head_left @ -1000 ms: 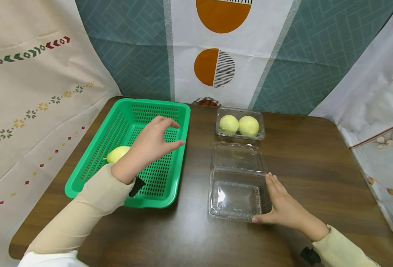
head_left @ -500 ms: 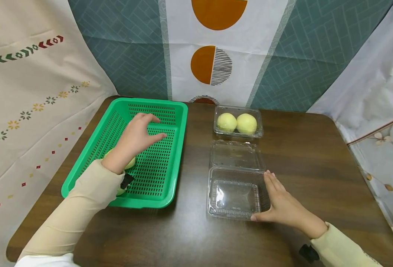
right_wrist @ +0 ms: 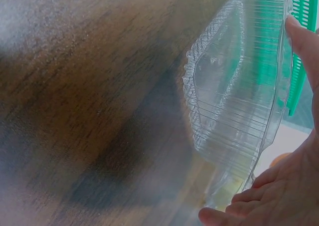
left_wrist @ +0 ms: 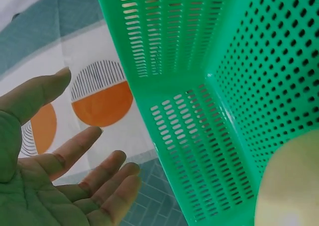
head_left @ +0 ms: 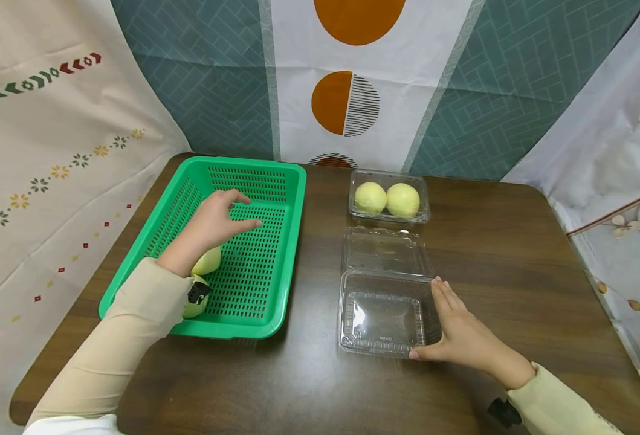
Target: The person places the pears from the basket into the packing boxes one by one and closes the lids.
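Note:
In the head view my left hand (head_left: 216, 220) hovers over the green basket (head_left: 292, 254), thumb and fingers spread apart with nothing between them. Pale yellow, pear-like fruits (head_left: 208, 261) lie in the basket beneath that wrist, partly hidden by the arm. One smooth fruit (left_wrist: 291, 186) shows large in the left wrist view. My right hand (head_left: 458, 332) rests against the right side of a clear plastic clamshell box (head_left: 385, 320), its fingers mostly straight, thumb at the near corner and fingertips at the far one. The box stands open, its lid (head_left: 385, 251) folded back on the table.
Behind the open box sits another clear container (head_left: 389, 216) with two round pale yellow fruits (head_left: 403, 200) inside. Everything stands on a dark wooden table (head_left: 504, 254). A patterned cloth (head_left: 232, 78) hangs along the back edge, with more fabric at both sides.
My left hand has moved left and toward the near side over the basket, still empty; a fruit near its wrist now shows more. The right hand has stayed at the box.

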### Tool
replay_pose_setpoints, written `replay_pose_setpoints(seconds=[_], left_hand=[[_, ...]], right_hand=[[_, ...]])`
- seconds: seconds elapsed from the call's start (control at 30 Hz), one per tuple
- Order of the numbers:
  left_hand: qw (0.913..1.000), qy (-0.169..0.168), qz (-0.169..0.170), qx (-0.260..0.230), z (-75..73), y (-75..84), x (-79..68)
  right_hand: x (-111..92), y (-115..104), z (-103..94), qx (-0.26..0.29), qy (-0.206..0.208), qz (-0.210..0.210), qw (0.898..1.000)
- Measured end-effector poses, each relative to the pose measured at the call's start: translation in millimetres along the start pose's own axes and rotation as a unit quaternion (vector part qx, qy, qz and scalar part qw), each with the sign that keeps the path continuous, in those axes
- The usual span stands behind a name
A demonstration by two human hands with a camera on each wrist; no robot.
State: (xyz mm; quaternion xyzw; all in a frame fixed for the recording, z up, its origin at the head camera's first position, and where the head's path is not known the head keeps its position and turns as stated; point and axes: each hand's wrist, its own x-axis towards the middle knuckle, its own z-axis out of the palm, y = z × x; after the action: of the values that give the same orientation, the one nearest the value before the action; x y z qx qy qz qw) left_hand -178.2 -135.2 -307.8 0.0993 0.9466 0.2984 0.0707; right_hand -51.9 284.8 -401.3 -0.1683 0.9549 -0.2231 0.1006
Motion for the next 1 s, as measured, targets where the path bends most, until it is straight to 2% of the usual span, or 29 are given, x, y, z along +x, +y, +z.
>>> replay_pose_setpoints(seconds=[0.37,0.77,1.0], left_hand=[[0.9982,-0.049,-0.034,0.002,-3.8,-16.6,3.3],[0.9933,-0.068,-0.084,0.041,-10.1,-39.1,-0.3],[0.991,-0.082,-0.093,0.051,-10.8,-48.0,-1.3]], right_hand=[[0,1,1.9,0.001,0.0,0.002,1.0],[1,1,1.3,-0.007,0.0,-0.001,1.0],[0,1,1.5,0.0,-0.006,-0.001,1.0]])
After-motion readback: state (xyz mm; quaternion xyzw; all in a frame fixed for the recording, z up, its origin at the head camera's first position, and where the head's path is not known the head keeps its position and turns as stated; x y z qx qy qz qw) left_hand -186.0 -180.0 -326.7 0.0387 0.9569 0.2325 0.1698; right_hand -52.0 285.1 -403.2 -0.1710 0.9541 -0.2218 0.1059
